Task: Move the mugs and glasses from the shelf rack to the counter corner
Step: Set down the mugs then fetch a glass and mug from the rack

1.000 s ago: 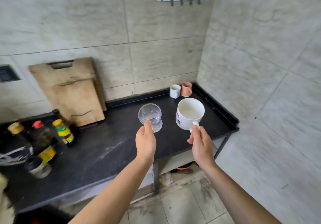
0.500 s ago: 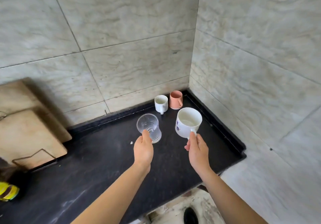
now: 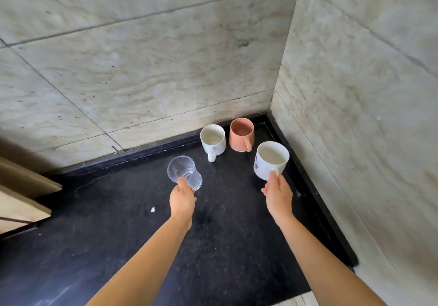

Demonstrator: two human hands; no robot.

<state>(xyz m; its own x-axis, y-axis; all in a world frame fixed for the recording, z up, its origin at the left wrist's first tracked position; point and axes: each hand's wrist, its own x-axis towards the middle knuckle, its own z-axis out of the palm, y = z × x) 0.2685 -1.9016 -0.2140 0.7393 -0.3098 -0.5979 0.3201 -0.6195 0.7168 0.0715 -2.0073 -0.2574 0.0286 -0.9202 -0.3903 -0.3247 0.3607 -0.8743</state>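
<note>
Head view, left hand: it is curled round the lower part of a clear glass, with the thumb laid over the near side of the glass.
Head view, clear glass: it is held tilted, with its mouth turned up and to the left. It sits over the middle of the bench. Whether its base touches the surface cannot be told.
Head view, right hand: the handle of a white mug with a blue print is pinched between the thumb and the curled fingers.
Head view, white mug with a blue print: it is held mouth-up and slightly tilted, near the raised black edge on the right side of the bench. No contents can be made out inside.
Head view, bench corner: a small white mug and a salmon-pink mug stand upright just beside each other, close to where the tiled walls meet. Both handles are turned toward the camera.
Head view, spacing: the held mug is near the salmon-pink mug, and the glass is near the small white mug. Neither pair is touching.
Head view, bench surface: it is black and dusty, and a white speck lies to the left of the left wrist.
Head view, left margin: wooden boards are leaned against the back wall and cut off by the frame.
</note>
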